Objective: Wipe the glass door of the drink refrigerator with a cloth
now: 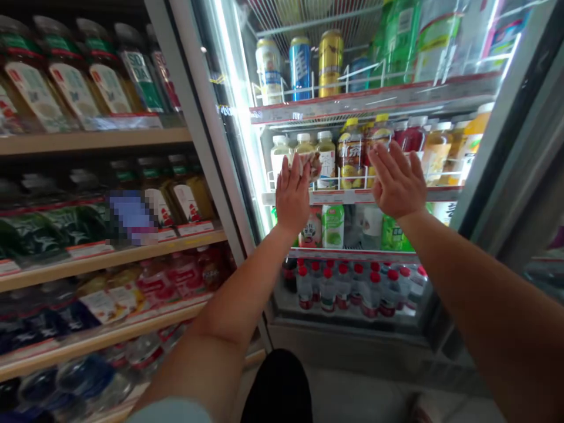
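Observation:
My left hand [293, 197] is raised in front of a lit drinks fridge [348, 195], its fingers pointing up. A crumpled pale cloth with brownish patches [315, 164] shows beneath and beside those fingers, held against what looks like the glass door. To the right, my right hand [399, 182] lies flat with its fingers stretched out, apparently on the same glass. Behind the hands stand an iced tea bottle with a yellow cap [351, 147] and pale bottles with white caps [326, 157].
Cans [330, 61] and large green bottles [402, 41] fill the fridge's upper shelf. Small red-capped bottles [328, 291] stand at its bottom. On the left, wooden shelves [110, 138] hold rows of bottles. My dark-clothed knee [282, 385] is below, near the fridge base.

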The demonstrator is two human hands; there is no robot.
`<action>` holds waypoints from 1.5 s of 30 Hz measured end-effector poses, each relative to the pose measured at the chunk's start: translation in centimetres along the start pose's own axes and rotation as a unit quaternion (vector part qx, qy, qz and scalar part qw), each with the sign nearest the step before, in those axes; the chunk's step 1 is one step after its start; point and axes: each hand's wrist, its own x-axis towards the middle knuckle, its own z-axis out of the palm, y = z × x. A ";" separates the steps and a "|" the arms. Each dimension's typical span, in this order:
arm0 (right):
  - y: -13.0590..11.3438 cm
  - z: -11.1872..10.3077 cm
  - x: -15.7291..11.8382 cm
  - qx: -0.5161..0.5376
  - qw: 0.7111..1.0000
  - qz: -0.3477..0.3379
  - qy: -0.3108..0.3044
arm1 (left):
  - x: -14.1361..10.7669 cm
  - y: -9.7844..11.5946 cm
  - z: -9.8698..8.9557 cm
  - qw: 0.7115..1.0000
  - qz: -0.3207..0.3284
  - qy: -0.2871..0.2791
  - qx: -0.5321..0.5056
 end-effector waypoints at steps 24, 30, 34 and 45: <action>0.7 0.9 -0.3 -0.028 0.997 -0.048 0.050 | 8.1 1.3 1.2 0.967 0.250 -0.044 -0.032; 0.6 0.9 -0.3 -0.024 0.998 -0.040 0.045 | 3.7 1.0 1.2 0.987 0.162 0.007 -0.013; 0.6 1.0 -0.2 -0.042 0.997 -0.040 0.047 | 3.1 -1.0 0.4 0.917 0.388 -0.081 -0.039; 0.6 0.9 0.0 -0.069 0.997 -0.028 0.020 | 5.7 -1.5 1.1 0.959 0.264 -0.038 -0.094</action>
